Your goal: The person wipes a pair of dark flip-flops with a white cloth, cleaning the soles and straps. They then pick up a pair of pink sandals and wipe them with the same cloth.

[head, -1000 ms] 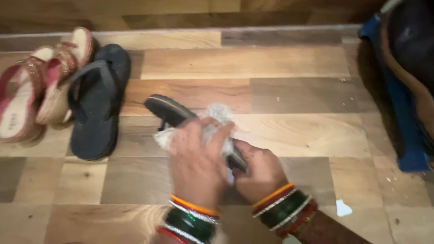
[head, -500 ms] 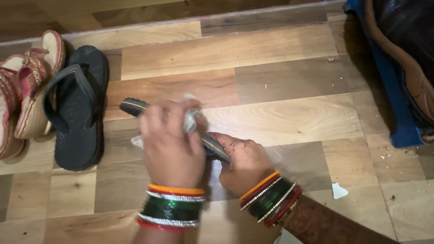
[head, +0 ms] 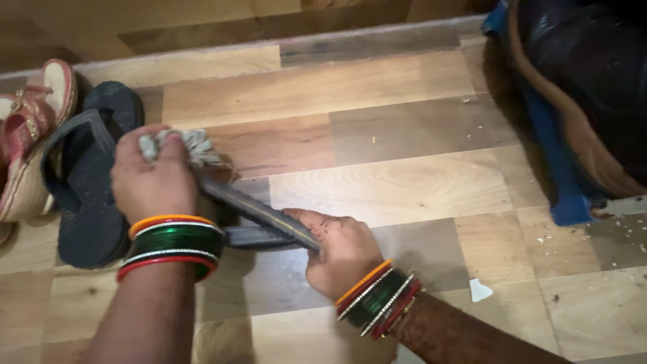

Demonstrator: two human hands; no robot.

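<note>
- Right hand (head: 340,253), lower centre of frame, clamped on the heel end of a black flip-flop (head: 259,210) held on edge above the wood-pattern floor (head: 404,182).
- Left hand (head: 153,176), centre left, fist closed on a crumpled whitish cloth (head: 192,145) pressed to the flip-flop's far end.
- Second black flip-flop (head: 84,195) lies flat at left, pink wedge sandals (head: 30,145) just beside it.
- Blue-edged dark bag (head: 573,101) fills upper right; white scrap (head: 480,290) near the right wrist.

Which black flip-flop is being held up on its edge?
The black flip-flop gripped by the right hand, rubbed with a rag. The other one lies flat.
</note>
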